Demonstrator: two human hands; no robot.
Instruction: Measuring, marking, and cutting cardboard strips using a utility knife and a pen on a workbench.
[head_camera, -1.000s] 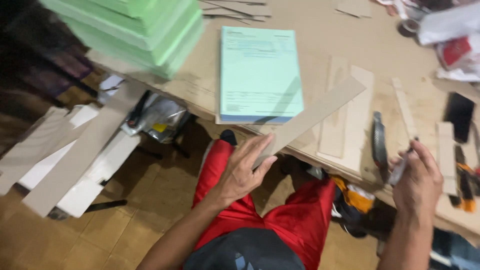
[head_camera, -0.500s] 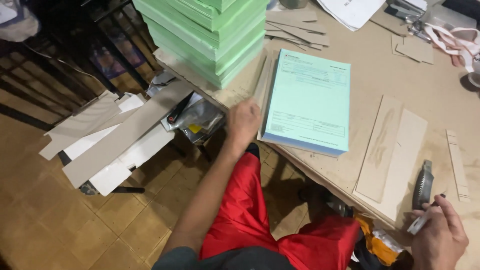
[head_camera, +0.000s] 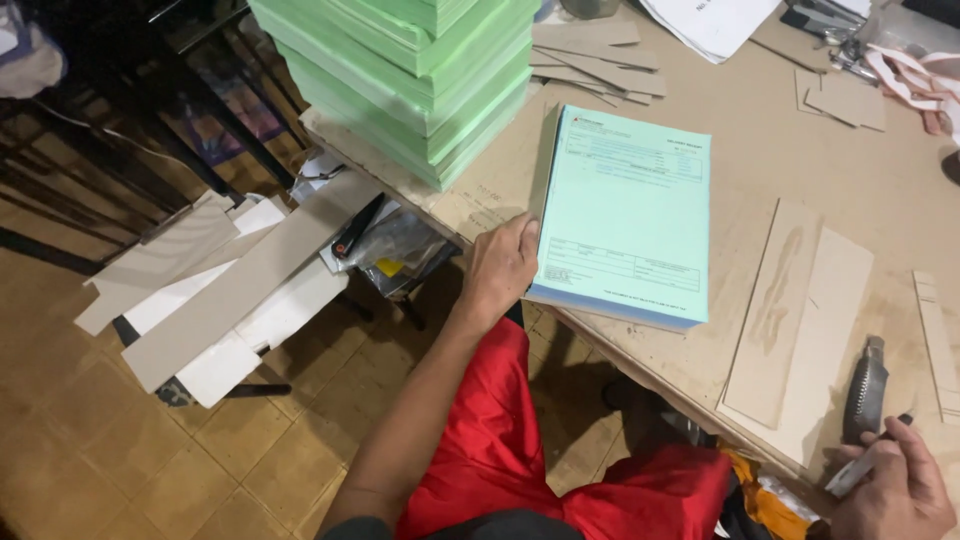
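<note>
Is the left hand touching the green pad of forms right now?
Touching. The head view shows the left hand with fingertips pressed against the near-left edge of the green pad.

Brown tiled floor (head_camera: 90, 450); worn wooden worktable (head_camera: 800, 160); dim light.
</note>
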